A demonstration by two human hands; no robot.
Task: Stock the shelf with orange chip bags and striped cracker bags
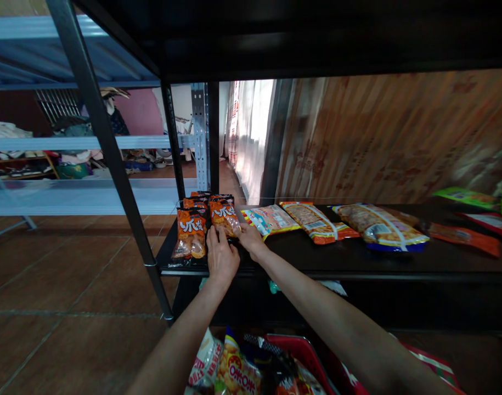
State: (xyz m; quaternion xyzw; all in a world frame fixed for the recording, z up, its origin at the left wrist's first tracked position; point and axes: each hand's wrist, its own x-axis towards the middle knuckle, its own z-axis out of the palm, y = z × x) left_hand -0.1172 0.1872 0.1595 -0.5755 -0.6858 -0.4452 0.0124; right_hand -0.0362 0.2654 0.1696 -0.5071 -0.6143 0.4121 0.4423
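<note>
An orange-and-black snack bag [225,213] lies at the left end of the black shelf [251,265], just right of a matching snack bag [190,236], with more of the same kind behind. My left hand [223,257] rests its outstretched fingers on the lower edge of the right-hand bag. At that bag's lower right side, my right hand [251,240] has its fingers closed on the edge; the thumb side is partly hidden. Close to the right hand lies a pale blue-and-yellow packet [272,219].
Farther right on the shelf lie an orange-ended packet [316,221], a blue-and-yellow packet [380,226] and an orange packet [464,237]. Below stands a red basket [304,348] full of snack bags. A black upright post [106,140] rises at the left front, and another shelf board hangs overhead.
</note>
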